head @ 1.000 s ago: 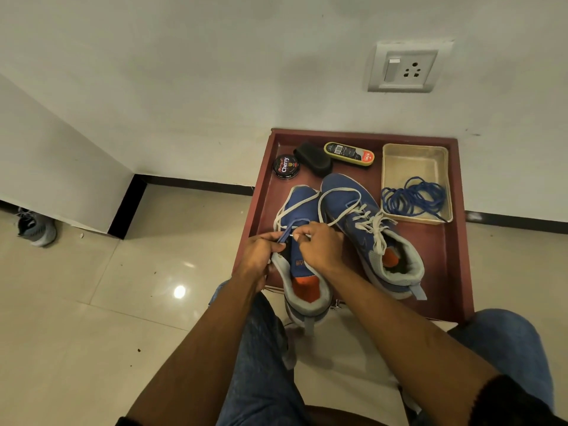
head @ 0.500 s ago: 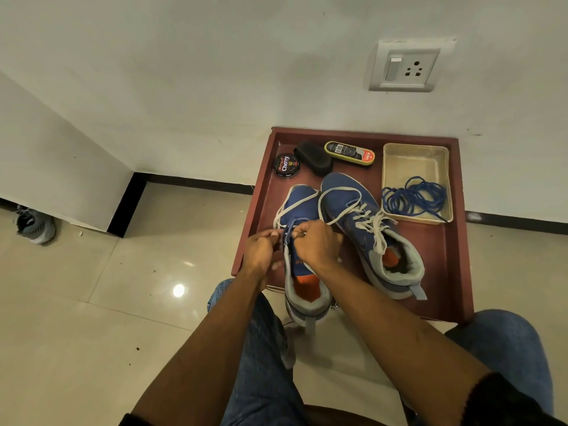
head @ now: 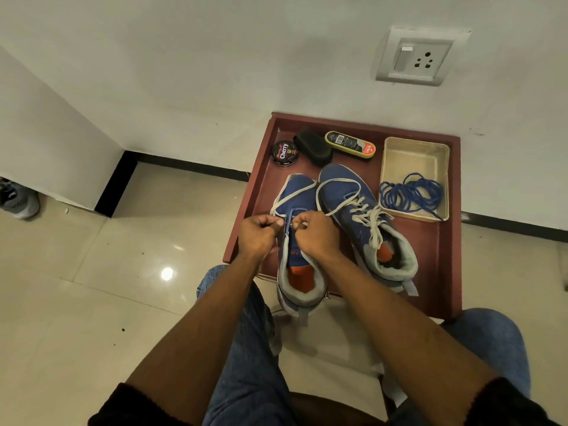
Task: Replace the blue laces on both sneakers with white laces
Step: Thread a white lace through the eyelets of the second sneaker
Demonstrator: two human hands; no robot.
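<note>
On a red tray [head: 445, 272] by the wall, both hands, left hand [head: 258, 233] and right hand [head: 313, 236], pinch the limp, light white lace [head: 295, 192] on the left sneaker [head: 296, 272]; best gripped near its stiff tip.

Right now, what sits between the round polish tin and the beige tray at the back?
In the head view, a black sponge and a yellow-rimmed brush lie between the polish tin and the beige tray.

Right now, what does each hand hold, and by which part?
Both grip the white lace of the left sneaker at its lowest eyelets: right hand pinches it by the eyelet, left hand at the eyelet edge.
</note>
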